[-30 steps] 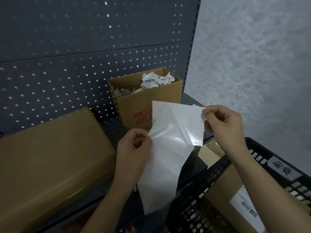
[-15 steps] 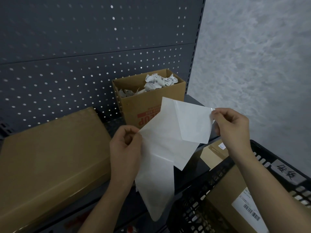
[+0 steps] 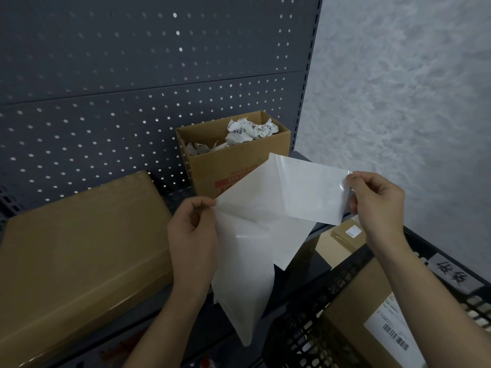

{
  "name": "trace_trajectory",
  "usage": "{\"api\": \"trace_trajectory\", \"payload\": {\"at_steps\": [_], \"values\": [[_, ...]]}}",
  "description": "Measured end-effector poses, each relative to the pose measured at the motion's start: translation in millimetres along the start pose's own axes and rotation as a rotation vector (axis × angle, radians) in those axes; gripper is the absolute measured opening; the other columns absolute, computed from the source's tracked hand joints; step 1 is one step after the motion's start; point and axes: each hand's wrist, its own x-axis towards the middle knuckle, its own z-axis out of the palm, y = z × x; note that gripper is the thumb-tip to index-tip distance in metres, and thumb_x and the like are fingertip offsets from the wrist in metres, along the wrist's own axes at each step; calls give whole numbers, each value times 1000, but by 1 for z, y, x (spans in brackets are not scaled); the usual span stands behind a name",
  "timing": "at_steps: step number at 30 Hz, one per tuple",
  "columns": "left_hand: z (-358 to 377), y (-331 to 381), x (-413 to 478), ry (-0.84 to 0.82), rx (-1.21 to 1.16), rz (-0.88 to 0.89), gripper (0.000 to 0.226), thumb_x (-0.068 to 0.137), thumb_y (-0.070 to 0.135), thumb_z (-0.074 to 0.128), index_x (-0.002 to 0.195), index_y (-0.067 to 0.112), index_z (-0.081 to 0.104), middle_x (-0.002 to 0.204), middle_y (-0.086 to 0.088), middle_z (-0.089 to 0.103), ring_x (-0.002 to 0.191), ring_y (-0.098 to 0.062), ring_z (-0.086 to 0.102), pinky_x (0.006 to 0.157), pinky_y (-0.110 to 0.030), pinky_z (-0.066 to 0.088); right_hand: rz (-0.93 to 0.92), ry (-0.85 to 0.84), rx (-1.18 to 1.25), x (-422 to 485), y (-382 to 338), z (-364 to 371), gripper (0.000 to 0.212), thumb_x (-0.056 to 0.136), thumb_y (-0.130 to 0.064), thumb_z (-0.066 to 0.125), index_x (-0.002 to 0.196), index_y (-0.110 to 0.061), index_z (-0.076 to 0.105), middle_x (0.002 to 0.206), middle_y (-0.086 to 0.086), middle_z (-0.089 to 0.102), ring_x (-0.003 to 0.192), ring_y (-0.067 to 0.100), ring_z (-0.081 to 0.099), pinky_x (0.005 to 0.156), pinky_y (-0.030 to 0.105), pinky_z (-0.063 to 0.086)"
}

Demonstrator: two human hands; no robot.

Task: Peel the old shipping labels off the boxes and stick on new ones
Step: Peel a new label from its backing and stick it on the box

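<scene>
My left hand pinches the glossy white backing sheet, which hangs down from its fingers. My right hand pinches the corner of the white new label, partly peeled away from that backing and held out to the right. Both are in the air above the shelf. A large plain brown box lies on the shelf to the left, with no label visible on its top. Another brown box with a barcode label sits in the black crate at the lower right.
A small open carton of crumpled old labels stands at the back against the dark pegboard. A black plastic crate with a handwritten tag is at the right. A small brown package lies beyond it. A grey wall rises on the right.
My hands have drawn further apart. The label has come further off the backing, and my right hand has moved right with it.
</scene>
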Motion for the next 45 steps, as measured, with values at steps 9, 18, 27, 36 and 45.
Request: {"api": "trace_trajectory", "payload": {"at_steps": [9, 18, 27, 36, 45], "values": [[-1, 0, 3, 107, 15, -85, 17, 95, 10, 54, 92, 20, 68, 78, 7, 65, 63, 8, 57, 55, -6, 44, 45, 42, 6, 7, 9, -9, 13, 90, -8, 57, 88, -9, 70, 62, 8, 53, 44, 12, 44, 45, 24, 42], [-4, 3, 6, 119, 40, -120, 16, 94, 11, 55, 95, 20, 68, 82, 2, 66, 63, 7, 57, 55, -7, 44, 18, 130, 48, 7, 4, -18, 12, 92, -8, 56, 90, -7, 68, 67, 2, 56, 38, 4, 46, 41, 16, 42], [-9, 3, 10, 106, 75, -114, 17, 93, 9, 56, 90, 18, 69, 78, 0, 65, 59, 8, 54, 51, -5, 41, -23, 190, 52, 11, 7, -24, 15, 94, -13, 56, 99, -6, 68, 76, 1, 59, 41, 4, 49, 43, 17, 43], [-9, 5, 7, 63, 97, -121, 16, 92, 8, 55, 92, 14, 70, 79, 0, 68, 60, 8, 57, 51, -7, 43, -81, 243, 63, 12, 4, -29, 12, 95, -18, 56, 98, -12, 66, 84, 5, 60, 42, 4, 49, 45, 21, 46], [-6, 3, 6, 29, 107, -139, 16, 90, 9, 58, 94, 18, 70, 82, -2, 69, 71, -3, 63, 62, -18, 48, -135, 261, 97, 13, 1, -33, 15, 95, -23, 56, 100, -12, 65, 76, 0, 57, 46, 8, 47, 49, 28, 43]]}}
